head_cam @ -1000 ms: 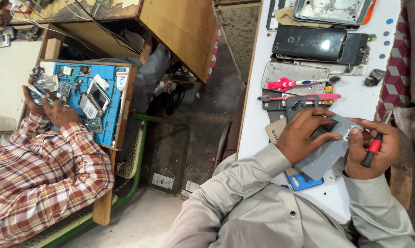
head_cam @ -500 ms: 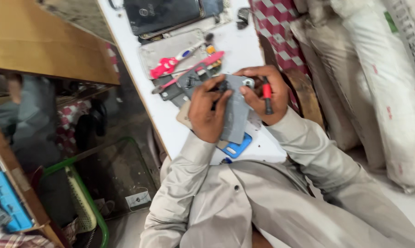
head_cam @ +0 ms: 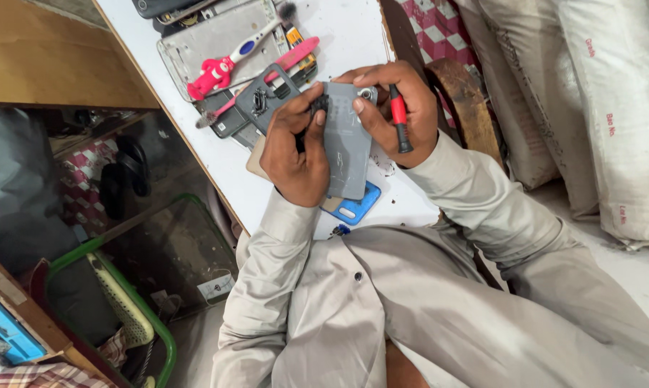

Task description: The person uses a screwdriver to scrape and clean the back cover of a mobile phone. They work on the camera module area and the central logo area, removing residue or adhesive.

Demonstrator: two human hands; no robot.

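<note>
A grey phone back panel [head_cam: 347,154] is held over the white table [head_cam: 346,32]. My left hand [head_cam: 296,154] grips its left edge and pinches a small dark part [head_cam: 319,105] at the panel's top with thumb and forefinger. My right hand [head_cam: 403,108] holds a red and black screwdriver [head_cam: 398,117] tucked along the fingers, while its fingertips rest on the panel's top right corner. A blue flat piece [head_cam: 355,209] lies under the panel.
Phone frames [head_cam: 195,50], a toothbrush [head_cam: 256,39], a red-handled tool [head_cam: 211,77] and a pink tool [head_cam: 292,56] lie on the table beyond my hands. White sacks [head_cam: 612,108] stand at the right. A wooden top [head_cam: 51,57], a green-framed rack [head_cam: 134,316] and another person's checked sleeve [head_cam: 22,373] are at the left.
The view has swung right and closer; the other person at the blue work mat has left the picture. My hands stay on the grey panel, the left now pinching the dark part.
</note>
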